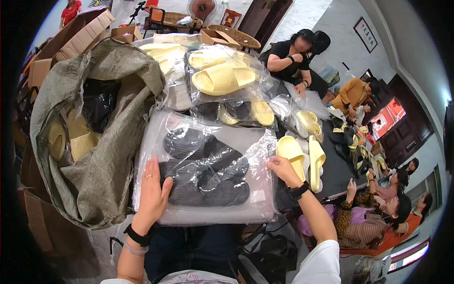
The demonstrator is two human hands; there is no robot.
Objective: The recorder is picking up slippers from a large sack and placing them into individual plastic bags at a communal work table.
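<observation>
A clear plastic bag [257,163] holding dark grey slippers [208,182] lies flat before me, on a stack of clear plastic sheets or bags [189,218]. Spread against its left side is my left hand [153,196], fingers stretched out over the film. My right hand [283,169] pinches the right edge of the bag between thumb and fingers. Just right of that hand stand pale yellow slippers [290,154], unbagged, with more yellow slippers [316,163] beside them. Whatever lies under the bag is mostly hidden.
An open woven sack [109,180] at my left contains bagged yellow and dark slippers. Bagged yellow slippers [224,78] are piled behind my bag. A dark table [331,173] with loose footwear runs right, with several people [295,57] around it. Cardboard boxes [82,38] stand far left.
</observation>
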